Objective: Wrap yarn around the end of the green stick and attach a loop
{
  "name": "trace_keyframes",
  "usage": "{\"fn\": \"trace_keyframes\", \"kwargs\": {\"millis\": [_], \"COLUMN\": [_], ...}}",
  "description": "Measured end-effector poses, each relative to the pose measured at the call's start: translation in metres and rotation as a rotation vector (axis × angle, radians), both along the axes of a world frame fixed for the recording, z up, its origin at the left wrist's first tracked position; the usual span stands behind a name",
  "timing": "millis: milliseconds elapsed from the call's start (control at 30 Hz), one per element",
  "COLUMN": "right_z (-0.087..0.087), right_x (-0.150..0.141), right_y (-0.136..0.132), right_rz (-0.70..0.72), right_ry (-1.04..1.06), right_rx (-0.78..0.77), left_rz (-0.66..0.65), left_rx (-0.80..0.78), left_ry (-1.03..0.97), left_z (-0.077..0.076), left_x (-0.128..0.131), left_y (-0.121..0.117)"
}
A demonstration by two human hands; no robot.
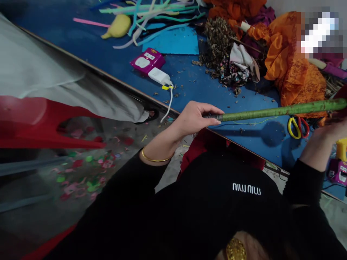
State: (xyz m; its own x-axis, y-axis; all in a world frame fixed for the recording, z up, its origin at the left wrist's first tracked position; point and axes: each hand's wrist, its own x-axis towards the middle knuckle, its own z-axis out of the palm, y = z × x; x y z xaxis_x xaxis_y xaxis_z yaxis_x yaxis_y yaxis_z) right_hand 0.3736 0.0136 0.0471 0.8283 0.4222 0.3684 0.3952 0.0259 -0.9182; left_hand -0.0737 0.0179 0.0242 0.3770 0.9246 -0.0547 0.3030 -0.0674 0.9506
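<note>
A long green wrapped stick [276, 111] runs level over the blue table [189, 83]. My left hand [196, 116] pinches its dark left end between thumb and fingers. A gold bangle circles that wrist. My right hand [326, 135] is at the frame's right edge, under the thick end of the stick; it is blurred and its fingers are not clear. A thin yellow-green thread [255, 122] hangs just below the stick. Black sleeves cover both arms.
Yellow-handled scissors [297, 127] lie under the stick. Orange cloth [292, 68], dried plant scraps [219, 43] and a patterned rag sit behind. A pink power strip with a white charger [151, 63], foam strips and a yellow object lie far left. Red plastic furniture [40, 122] stands left.
</note>
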Motion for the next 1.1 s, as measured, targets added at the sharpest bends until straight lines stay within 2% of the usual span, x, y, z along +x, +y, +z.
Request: {"fn": "trace_keyframes", "kwargs": {"millis": [33, 67, 133, 167, 200, 233, 300, 367, 467, 600, 667, 767, 833, 900, 1000, 1100], "right_z": [-0.012, -0.024, -0.046, -0.055, -0.061, -0.064, -0.066, -0.063, -0.059, -0.060, -0.062, -0.069, -0.074, -0.077, -0.081, -0.081], "right_x": [-0.023, -0.049, -0.104, -0.130, -0.153, -0.174, -0.201, -0.212, -0.210, -0.205, -0.209, -0.219, -0.226, -0.229, -0.228, -0.225], "right_y": [-0.009, -0.018, -0.032, -0.036, -0.038, -0.038, -0.038, -0.041, -0.055, -0.065, -0.059, -0.045, -0.039, -0.038, -0.040, -0.042], "right_rz": [-0.048, -0.024, 0.106, 0.250, 0.545, 0.750, 0.982, 1.057, 1.064, 0.977, 0.981, 1.044, 1.039, 0.971, 0.869, 0.852], "right_ry": [0.051, 0.068, 0.059, 0.059, 0.068, 0.064, 0.036, 0.004, -0.118, -0.237, -0.160, 0.115, 0.291, 0.400, 0.499, 0.513], "right_rx": [0.101, 0.147, 0.137, 0.088, -0.033, -0.086, -0.158, -0.229, -0.256, 0.007, 0.098, 0.154, 0.104, 0.010, -0.066, -0.059], "left_rz": [-0.002, -0.007, -0.020, -0.028, -0.036, -0.045, -0.053, -0.035, 0.019, 0.052, 0.057, 0.060, 0.051, 0.027, 0.014, 0.028], "left_rx": [-0.012, -0.028, -0.069, -0.091, -0.107, -0.120, -0.129, -0.130, -0.133, -0.160, -0.186, -0.231, -0.236, -0.216, -0.165, -0.096], "left_ry": [-0.024, -0.046, -0.084, -0.100, -0.116, -0.129, -0.155, -0.182, -0.196, -0.179, -0.186, -0.177, -0.146, -0.114, -0.048, 0.065], "left_z": [0.003, 0.006, 0.011, 0.013, 0.015, 0.016, 0.017, 0.014, 0.008, -0.006, -0.015, -0.029, -0.039, -0.047, -0.057, -0.061], "left_x": [0.006, 0.011, 0.024, 0.030, 0.035, 0.040, 0.048, 0.052, 0.054, 0.057, 0.060, 0.067, 0.071, 0.073, 0.075, 0.077], "left_y": [0.000, 0.000, 0.000, -0.001, -0.001, -0.001, 0.000, 0.002, 0.007, 0.012, 0.014, 0.015, 0.017, 0.019, 0.020, 0.018]}}
